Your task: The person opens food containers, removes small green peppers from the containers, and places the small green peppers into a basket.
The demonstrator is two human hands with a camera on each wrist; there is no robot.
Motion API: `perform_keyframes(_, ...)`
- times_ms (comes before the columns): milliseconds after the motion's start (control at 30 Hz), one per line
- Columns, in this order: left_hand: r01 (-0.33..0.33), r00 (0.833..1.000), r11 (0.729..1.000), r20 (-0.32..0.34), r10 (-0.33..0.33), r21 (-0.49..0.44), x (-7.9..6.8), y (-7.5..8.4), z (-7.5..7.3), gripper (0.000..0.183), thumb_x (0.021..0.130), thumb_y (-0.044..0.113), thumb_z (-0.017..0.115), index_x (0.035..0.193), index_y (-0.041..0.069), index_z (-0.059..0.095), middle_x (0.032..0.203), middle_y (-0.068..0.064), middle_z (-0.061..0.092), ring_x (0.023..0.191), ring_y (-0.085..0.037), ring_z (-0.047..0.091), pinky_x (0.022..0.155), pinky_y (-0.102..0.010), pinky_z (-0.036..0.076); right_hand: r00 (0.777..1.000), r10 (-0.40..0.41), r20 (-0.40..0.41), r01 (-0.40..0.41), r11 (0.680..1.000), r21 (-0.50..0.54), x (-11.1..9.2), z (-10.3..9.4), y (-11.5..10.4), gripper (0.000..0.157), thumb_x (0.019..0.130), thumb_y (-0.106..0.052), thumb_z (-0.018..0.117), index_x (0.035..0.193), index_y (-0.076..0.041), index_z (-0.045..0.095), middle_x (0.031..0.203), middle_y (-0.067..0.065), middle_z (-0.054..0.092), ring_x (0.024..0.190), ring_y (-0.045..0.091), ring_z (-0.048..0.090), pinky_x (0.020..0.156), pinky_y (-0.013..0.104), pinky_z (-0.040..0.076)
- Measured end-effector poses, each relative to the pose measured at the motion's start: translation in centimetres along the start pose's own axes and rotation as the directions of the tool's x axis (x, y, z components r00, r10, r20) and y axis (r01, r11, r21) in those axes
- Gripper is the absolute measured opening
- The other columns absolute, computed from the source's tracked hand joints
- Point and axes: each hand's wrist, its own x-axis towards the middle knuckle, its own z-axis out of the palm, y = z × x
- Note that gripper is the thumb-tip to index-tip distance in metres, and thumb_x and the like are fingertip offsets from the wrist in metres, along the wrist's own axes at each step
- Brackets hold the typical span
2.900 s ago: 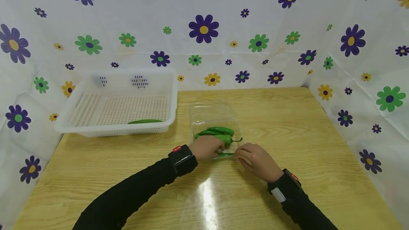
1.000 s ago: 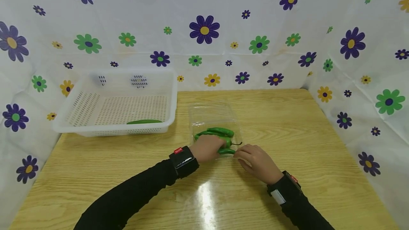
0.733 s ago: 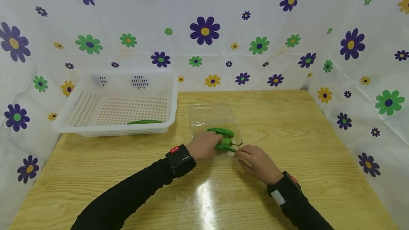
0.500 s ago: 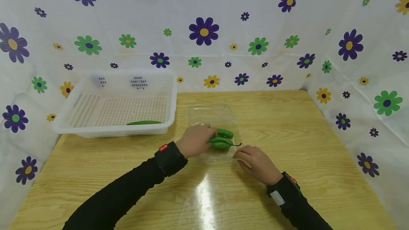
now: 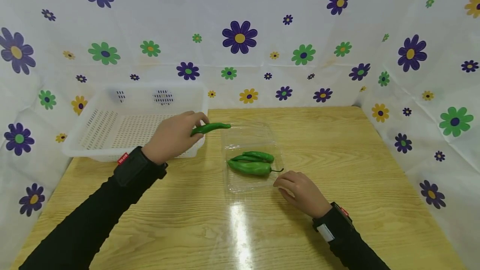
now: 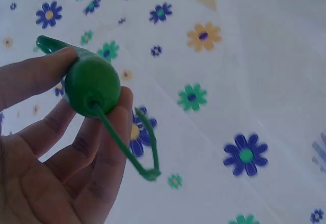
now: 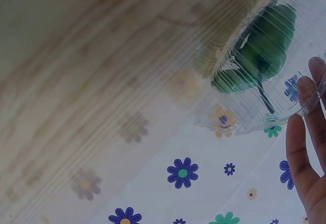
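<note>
A green chili pepper (image 5: 214,127) is pinched between the thumb and fingers of my left hand (image 5: 173,136), raised over the right end of a white basket. Its round end and bent stem (image 6: 125,142) face the camera in the left wrist view. My right hand (image 5: 304,191) holds the near right corner of a clear plastic box (image 5: 243,184); the right wrist view has its thumb (image 7: 298,142) and fingers on either side of the rim. Inside the box lie several green chili peppers (image 5: 250,167), the front one with a dark stem. The box's lid (image 5: 249,132) is folded back.
The white perforated basket (image 5: 90,152) stands at the back left of the wooden table (image 5: 318,136), its front right part behind my left hand. A white flower-patterned sheet (image 5: 262,24) walls off the back and sides.
My left hand has lifted a chili pepper out of the plastic box and carried it left and back to the basket's right end. The right hand has stayed at the box corner.
</note>
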Motion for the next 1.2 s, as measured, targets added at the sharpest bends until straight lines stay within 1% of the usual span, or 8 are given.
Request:
perform_keyframes(133, 0.087, 0.996, 0.996, 0.008, -0.087, -0.005, -0.5, -2.1, -1.7, 0.029, 0.088, 0.015, 0.065, 0.116, 0.010, 0.060, 0.103, -0.013, 0.067, 0.075, -0.020, 0.059, 0.056, -0.030, 0.045, 1.000, 0.004, 0.004, -0.004, 1.000, -0.003, 0.0, 0.0, 0.0, 0.028, 0.072, -0.006, 0.078, 0.096, -0.016, 0.067, 0.096, -0.001, 0.064, 0.089, 0.014, 0.060, 0.074, 0.029, 0.050)
perform_keyframes(300, 0.148, 0.989, 0.989, 0.005, -0.148, -0.007, -1.1, -5.1, -2.7, 0.031, 0.088, 0.013, 0.063, 0.118, 0.005, 0.059, 0.107, -0.018, 0.066, 0.084, -0.026, 0.062, 0.067, -0.040, 0.051, 1.000, 0.013, 0.008, -0.013, 1.000, -0.001, 0.0, 0.0, -0.1, 0.028, 0.072, -0.006, 0.078, 0.095, -0.016, 0.067, 0.096, -0.001, 0.064, 0.089, 0.014, 0.061, 0.075, 0.030, 0.050)
perform_keyframes(467, 0.206, 0.979, 0.979, 0.009, -0.206, 0.001, -1.7, -8.7, -2.9, 0.031, 0.090, 0.013, 0.061, 0.119, 0.003, 0.057, 0.110, -0.024, 0.064, 0.093, -0.034, 0.062, 0.074, -0.047, 0.050, 1.000, 0.019, 0.014, -0.019, 1.000, 0.004, 0.1, -0.2, -0.2, 0.026, 0.073, -0.007, 0.078, 0.095, -0.015, 0.067, 0.096, -0.001, 0.065, 0.088, 0.014, 0.061, 0.075, 0.031, 0.050)
perform_keyframes(633, 0.269, 0.961, 0.963, 0.058, -0.269, 0.003, -2.2, -11.9, -2.6, 0.033, 0.091, 0.014, 0.059, 0.121, 0.000, 0.054, 0.113, -0.028, 0.060, 0.093, -0.037, 0.059, 0.075, -0.049, 0.049, 1.000, 0.017, 0.011, -0.017, 1.000, 0.006, 0.1, -0.3, -0.3, 0.025, 0.073, -0.007, 0.078, 0.095, -0.014, 0.067, 0.096, 0.000, 0.065, 0.087, 0.015, 0.061, 0.075, 0.032, 0.050)
perform_keyframes(800, 0.301, 0.948, 0.954, 0.101, -0.301, 0.013, -2.6, -14.8, -2.0, 0.033, 0.091, 0.013, 0.059, 0.120, -0.002, 0.054, 0.112, -0.031, 0.058, 0.093, -0.041, 0.057, 0.075, -0.052, 0.048, 1.000, 0.017, 0.005, -0.017, 1.000, 0.010, 0.2, -0.3, -0.3, 0.025, 0.074, -0.007, 0.078, 0.095, -0.015, 0.067, 0.096, -0.001, 0.065, 0.087, 0.014, 0.061, 0.075, 0.031, 0.050)
perform_keyframes(900, 0.310, 0.943, 0.950, 0.120, -0.312, 0.030, -2.7, -15.9, -1.7, 0.031, 0.089, 0.011, 0.059, 0.117, -0.002, 0.055, 0.109, -0.031, 0.059, 0.089, -0.040, 0.057, 0.074, -0.051, 0.048, 1.000, 0.016, 0.005, -0.016, 1.000, 0.011, 0.2, -0.2, -0.2, 0.025, 0.073, -0.007, 0.078, 0.095, -0.016, 0.067, 0.096, -0.001, 0.065, 0.087, 0.014, 0.061, 0.075, 0.031, 0.050)
perform_keyframes(1000, 0.305, 0.939, 0.951, 0.155, -0.309, 0.050, -2.6, -16.6, -1.8, 0.030, 0.088, 0.009, 0.060, 0.114, -0.003, 0.055, 0.105, -0.031, 0.059, 0.084, -0.038, 0.057, 0.071, -0.050, 0.049, 1.000, 0.013, 0.004, -0.013, 1.000, 0.014, 0.2, -0.2, -0.3, 0.026, 0.073, -0.006, 0.078, 0.094, -0.015, 0.067, 0.096, 0.000, 0.064, 0.087, 0.014, 0.061, 0.074, 0.031, 0.050)
perform_keyframes(1200, 0.280, 0.940, 0.954, 0.172, -0.295, 0.106, -1.0, -16.7, -2.7, 0.027, 0.085, 0.005, 0.061, 0.110, -0.004, 0.057, 0.100, -0.028, 0.062, 0.079, -0.034, 0.058, 0.070, -0.050, 0.049, 1.000, 0.010, 0.010, -0.010, 1.000, 0.011, 0.2, -0.2, -0.2, 0.025, 0.073, -0.006, 0.078, 0.094, -0.014, 0.067, 0.095, 0.000, 0.064, 0.088, 0.015, 0.061, 0.075, 0.030, 0.050)
